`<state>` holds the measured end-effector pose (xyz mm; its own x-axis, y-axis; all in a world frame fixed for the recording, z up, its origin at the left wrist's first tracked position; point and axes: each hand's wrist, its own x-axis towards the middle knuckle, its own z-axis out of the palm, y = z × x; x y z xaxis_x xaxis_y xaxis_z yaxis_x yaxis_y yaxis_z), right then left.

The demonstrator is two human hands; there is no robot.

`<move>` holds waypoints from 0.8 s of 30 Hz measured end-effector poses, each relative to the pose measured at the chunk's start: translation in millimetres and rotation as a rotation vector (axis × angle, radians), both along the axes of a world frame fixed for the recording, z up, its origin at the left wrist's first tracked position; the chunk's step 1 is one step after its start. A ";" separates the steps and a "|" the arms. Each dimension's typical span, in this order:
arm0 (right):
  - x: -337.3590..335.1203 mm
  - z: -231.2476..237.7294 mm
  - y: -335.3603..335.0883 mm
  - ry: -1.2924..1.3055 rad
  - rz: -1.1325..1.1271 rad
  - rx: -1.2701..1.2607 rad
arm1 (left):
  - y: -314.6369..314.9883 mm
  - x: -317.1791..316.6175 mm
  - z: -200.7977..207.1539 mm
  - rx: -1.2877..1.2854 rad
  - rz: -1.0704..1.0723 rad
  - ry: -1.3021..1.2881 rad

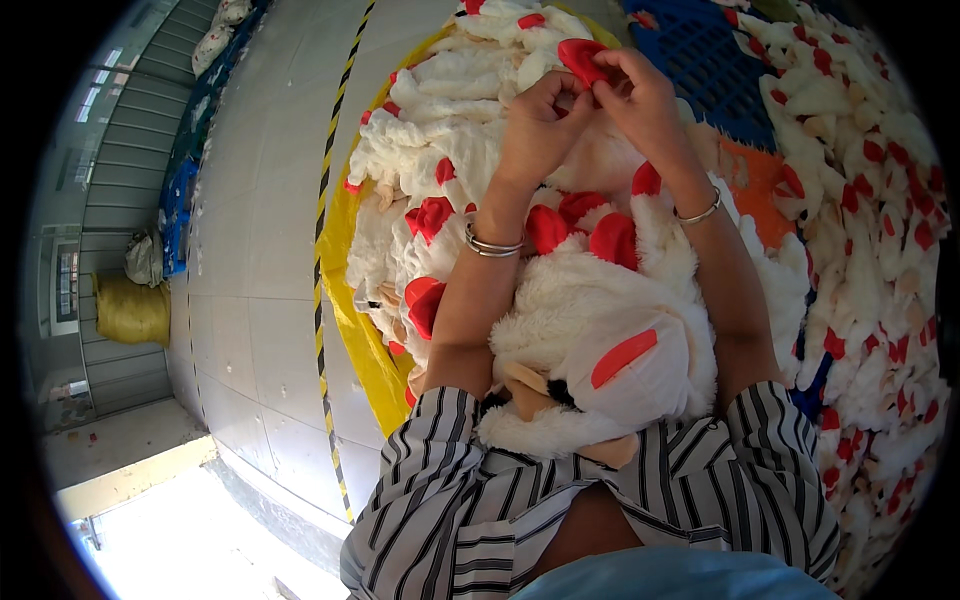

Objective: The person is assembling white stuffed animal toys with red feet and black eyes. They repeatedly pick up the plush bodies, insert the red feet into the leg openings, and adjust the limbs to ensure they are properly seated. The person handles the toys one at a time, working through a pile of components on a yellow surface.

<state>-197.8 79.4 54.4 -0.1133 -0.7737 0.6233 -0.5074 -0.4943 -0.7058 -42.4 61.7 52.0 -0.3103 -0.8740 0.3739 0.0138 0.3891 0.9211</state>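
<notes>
Up at the top centre, my right hand (640, 110) is closed in a pinch on a red fabric piece (580, 62), with its arm stretched out in front of me. My left hand (548, 125) is beside it, fingers pinched at the lower edge of the same red piece. Whether that piece is joined to the white fur below cannot be seen. Against my chest lies an unstuffed white plush skin (620, 290) with red fabric parts (613, 240), a tan patch (528, 395) and a red oval on a smooth white panel (625, 358).
White plush skins (450, 80) with red parts pile on a yellow sheet (345, 290) ahead. Another large heap (880, 220) spreads at right, next to a blue plastic pallet (705, 65). Black-and-yellow tape (320, 260) crosses the grey floor; a yellow sack (133, 310) stands far left.
</notes>
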 end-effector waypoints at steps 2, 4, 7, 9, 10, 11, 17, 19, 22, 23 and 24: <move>-0.5 0.5 0.7 0.046 -0.028 -0.002 | -1.2 -1.1 -3.6 -0.057 -0.034 -0.024; -2.7 0.0 1.2 0.004 0.017 0.049 | -2.2 -1.2 -3.7 -0.072 -0.016 -0.014; -7.2 0.1 1.8 -0.138 0.219 0.195 | -7.6 1.7 -2.7 -0.016 0.066 0.041; -10.7 6.1 4.1 -0.160 0.389 0.279 | -6.8 1.9 -1.0 0.008 0.095 0.095; -11.7 7.8 4.7 -0.176 0.360 0.312 | -4.8 1.8 0.8 0.034 0.086 0.084; -12.7 9.1 5.2 -0.191 0.331 0.346 | -2.6 1.6 3.4 0.060 0.076 0.074; -24.3 8.4 3.2 -0.371 0.474 0.462 | -3.0 10.1 4.0 0.139 -0.041 0.133; -26.0 11.0 0.9 -0.377 0.466 0.324 | -2.7 10.8 3.8 0.122 -0.044 0.112; -25.2 16.6 -1.7 -0.278 0.318 0.056 | 0.8 9.5 11.3 0.094 -0.060 0.059; -25.0 16.7 -1.1 -0.262 0.317 0.076 | 3.6 8.6 14.7 0.078 -0.077 0.044; -27.5 17.7 0.2 -0.237 0.328 0.137 | 5.0 9.5 16.1 0.062 -0.091 0.026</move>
<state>-225.3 79.6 72.1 0.0244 -0.8668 0.4981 -0.1546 -0.4955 -0.8547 -32.9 66.7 68.1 -0.3803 -0.8643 0.3291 0.0709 0.3276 0.9422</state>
